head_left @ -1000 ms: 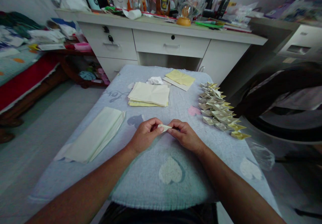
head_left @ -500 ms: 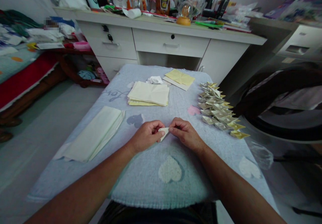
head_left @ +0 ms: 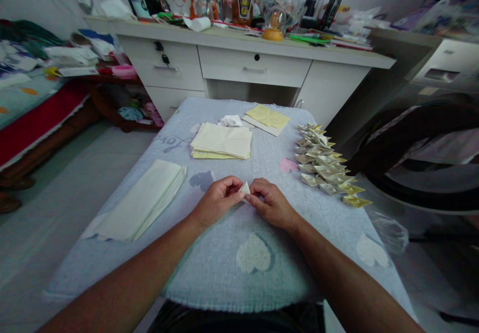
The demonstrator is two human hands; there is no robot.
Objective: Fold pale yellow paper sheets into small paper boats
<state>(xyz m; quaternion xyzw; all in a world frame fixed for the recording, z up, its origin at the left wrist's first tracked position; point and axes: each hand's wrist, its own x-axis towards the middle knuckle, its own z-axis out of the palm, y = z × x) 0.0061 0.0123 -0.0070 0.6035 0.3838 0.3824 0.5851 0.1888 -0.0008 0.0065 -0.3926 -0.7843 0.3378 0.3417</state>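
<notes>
together, hands (head_left: 216,199) pinch a pointed paper fold (head_left: 244,188) | spiky folded-paper rows (head_left: 325,166) | heart-patterned cloth (head_left: 209,273)

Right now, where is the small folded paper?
In the head view, the small folded paper is just below centre, held between the left hand and the right hand, on the near side of the stack of paper sheets.

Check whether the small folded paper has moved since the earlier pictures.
Yes. The small folded paper has turned: it lay crosswise a second ago; now its tip points toward the white desk. It remains beyond the large heart print.
</notes>
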